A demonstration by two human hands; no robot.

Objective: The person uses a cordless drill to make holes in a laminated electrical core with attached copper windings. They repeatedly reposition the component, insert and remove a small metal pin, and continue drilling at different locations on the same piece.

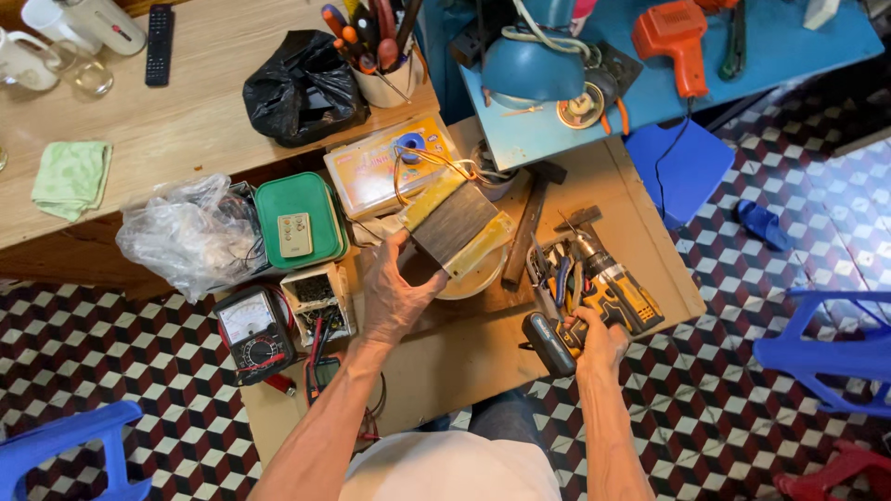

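Metal heat-sink block (457, 223), finned, yellow-edged, wired: pinched at its near corner by the left hand (394, 295); likely heavy, rigid, sharp-finned, best gripped by the flat sides. Cordless drill (594, 301): clasped at the handle by the right hand (599, 345), resting on the tabletop (464, 366). Cup (385, 83) beyond the left hand: screwdrivers. Parts box (316, 299) beside its wrist: small hardware.

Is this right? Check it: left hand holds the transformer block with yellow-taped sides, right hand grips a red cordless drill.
Not quite. In the head view, the right hand grips a yellow-and-black cordless drill, not a red one. The left hand does hold the transformer block with yellow-taped sides.
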